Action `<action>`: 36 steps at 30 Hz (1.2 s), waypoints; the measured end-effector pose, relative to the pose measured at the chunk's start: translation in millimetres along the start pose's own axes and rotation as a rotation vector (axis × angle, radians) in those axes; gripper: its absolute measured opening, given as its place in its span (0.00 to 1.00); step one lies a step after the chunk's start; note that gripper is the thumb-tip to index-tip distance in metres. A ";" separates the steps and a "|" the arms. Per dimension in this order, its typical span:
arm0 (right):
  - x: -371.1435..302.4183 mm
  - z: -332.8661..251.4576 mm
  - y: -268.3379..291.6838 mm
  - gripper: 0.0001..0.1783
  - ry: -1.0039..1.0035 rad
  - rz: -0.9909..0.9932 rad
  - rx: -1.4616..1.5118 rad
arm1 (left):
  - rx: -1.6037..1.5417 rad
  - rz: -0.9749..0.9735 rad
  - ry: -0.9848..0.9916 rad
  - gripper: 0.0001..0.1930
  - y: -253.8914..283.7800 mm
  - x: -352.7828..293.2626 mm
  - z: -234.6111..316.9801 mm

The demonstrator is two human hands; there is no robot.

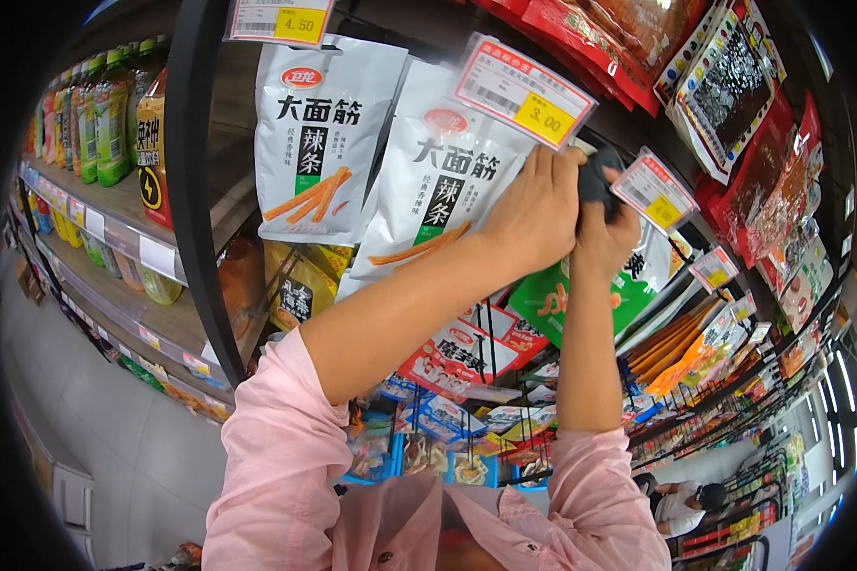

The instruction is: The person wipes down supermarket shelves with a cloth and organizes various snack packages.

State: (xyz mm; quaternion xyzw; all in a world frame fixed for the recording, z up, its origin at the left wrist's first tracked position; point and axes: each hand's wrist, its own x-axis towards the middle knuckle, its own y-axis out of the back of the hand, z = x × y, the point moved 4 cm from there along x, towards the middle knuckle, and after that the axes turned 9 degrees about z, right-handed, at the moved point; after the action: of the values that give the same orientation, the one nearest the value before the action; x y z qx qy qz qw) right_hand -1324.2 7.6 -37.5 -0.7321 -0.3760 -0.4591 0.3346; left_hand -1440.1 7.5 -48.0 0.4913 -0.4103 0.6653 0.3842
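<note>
Both my hands are raised together in front of a rack of hanging snack pouches. My left hand is closed, its fingertips just below a price tag; what they grip is hidden. Right beside it, my right hand is closed around a small black object whose kind I cannot make out. A silver-white snack pouch hangs behind my left hand, with a similar pouch to its left. Behind my right wrist is a green and white pouch, partly covered by my arm.
A black shelf upright divides the rack from shelves of bottled drinks at left. Red packs hang at upper right. More price tags jut out beside my right hand. Another person is at lower right.
</note>
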 end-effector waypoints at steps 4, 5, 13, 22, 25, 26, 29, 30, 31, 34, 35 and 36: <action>-14.0 6.2 16.1 0.21 -0.137 0.145 0.479 | 0.049 -0.125 -0.002 0.32 -5.3 7.1 2.1; -11.2 13.9 16.3 0.22 -0.161 0.164 0.379 | 0.079 -0.182 0.025 0.35 -7.2 7.3 2.1; 98.9 84.8 -35.4 0.24 0.154 -0.238 -0.078 | 0.283 -0.458 0.101 0.34 -18.9 23.1 -4.3; 80.6 60.8 -33.1 0.11 0.012 -0.413 0.266 | 0.238 -0.382 0.219 0.34 -29.4 29.2 -19.5; 63.9 20.6 -20.8 0.10 0.207 -0.262 0.238 | 0.350 -0.319 0.158 0.30 -34.0 32.9 -21.3; 57.7 8.2 -16.6 0.11 0.205 -0.222 0.260 | 0.309 -0.327 0.203 0.29 -34.0 35.3 -22.2; 45.9 -12.4 12.2 0.11 0.074 -0.012 0.439 | 0.296 -0.442 0.224 0.22 -41.6 46.1 -17.5; 39.3 -1.4 18.5 0.11 -0.107 0.087 0.614 | 0.311 -0.448 0.196 0.21 -45.5 46.4 -18.2; 28.4 8.9 16.8 0.12 -0.300 0.167 0.791 | 0.336 -0.444 0.183 0.19 -42.4 45.5 -21.3; -9.4 8.8 20.3 0.20 -0.413 0.216 0.947 | 0.432 -0.363 0.011 0.21 -46.5 46.3 -62.8; -25.0 24.1 36.0 0.21 -0.392 0.270 0.819 | 0.492 -0.348 -0.061 0.22 -51.1 41.3 -71.4; -41.7 15.2 50.6 0.20 -0.409 0.263 0.707 | 0.544 -0.364 -0.149 0.22 -62.4 33.5 -64.4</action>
State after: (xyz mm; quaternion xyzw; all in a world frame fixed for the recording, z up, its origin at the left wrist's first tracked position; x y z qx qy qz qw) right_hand -1286.8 -14.9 -88.7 -0.6901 -0.4723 -0.1006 0.5391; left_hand -1412.3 93.6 -16.7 0.6882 -0.1502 0.6332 0.3207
